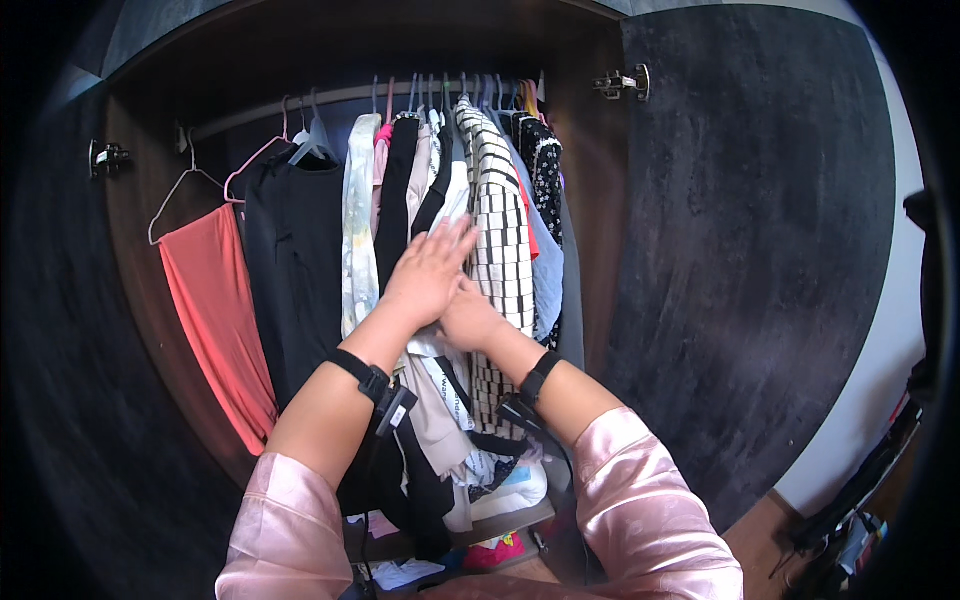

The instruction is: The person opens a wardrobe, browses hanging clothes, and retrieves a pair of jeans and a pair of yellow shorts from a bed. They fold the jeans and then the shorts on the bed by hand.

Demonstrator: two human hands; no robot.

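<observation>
In front of a row of hanging garments my two hands meet. My left hand [424, 271] has its fingers stretched out and blurred, with nothing visible in its grasp. Against its lower side lies my right hand [474, 319], whose fingers are partly hidden. Behind them hang a white shirt with dark grid lines [501, 262], a black garment [397, 202] and a pale tie-dye garment [360, 232]. Farther left are a black top [296, 247] and a coral cloth garment [214, 300] draped over a wire hanger [178, 196].
A metal rail [341, 94] carries the hangers inside the wardrobe. Dark doors stand open at the left [56, 315] and right [750, 247]. A shelf [517, 521] below holds folded textiles. Beside the right door, assorted items [847, 517] sit near the wooden floor [761, 544].
</observation>
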